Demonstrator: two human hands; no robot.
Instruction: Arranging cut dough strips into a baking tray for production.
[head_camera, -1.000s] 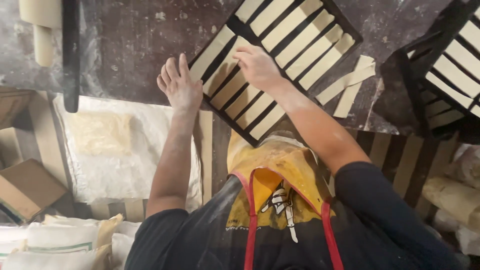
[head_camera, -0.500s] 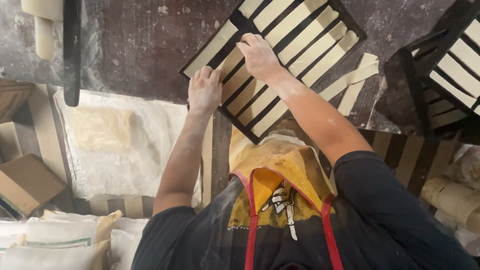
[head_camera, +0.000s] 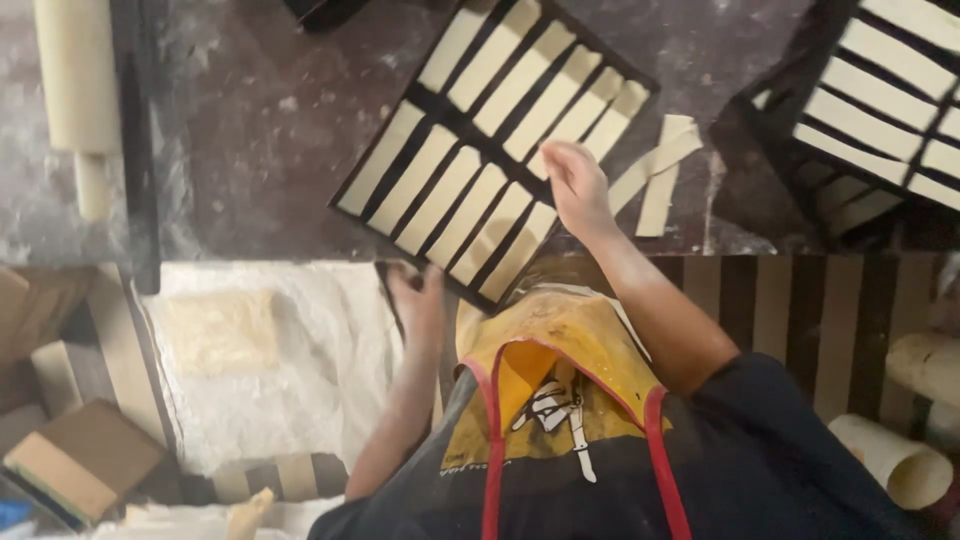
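A black rectangular baking tray (head_camera: 400, 165) lies on the dark, flour-dusted bench (head_camera: 260, 120), turned on a diagonal so that its long axis runs from the lower left toward the upper right. It overhangs the bench's near edge at its lower corner. Two rows of pale, flat dough strips (head_camera: 470, 200) fill it, each strip long and narrow with squared ends, laid side by side with dark gaps of tray between them; the strips lie across the tray's long axis.

The right hand (head_camera: 578, 188) rests over the strips at the tray's right edge, fingers curved downward and close together on the dough; whether they pinch a strip cannot be told. The left hand (head_camera: 420, 300) is under the tray's near edge, fingers curled up against its underside, gripping the rim.

Just right of the tray, two loose dough strips (head_camera: 660, 175) lie crossed on the bench. A second black tray (head_camera: 770, 130) of strips sits further right. A pale wooden rolling pin (head_camera: 80, 100) lies at the upper left. Below the bench, a flat dough slab (head_camera: 222, 330) rests on a floury white sheet (head_camera: 330, 360).
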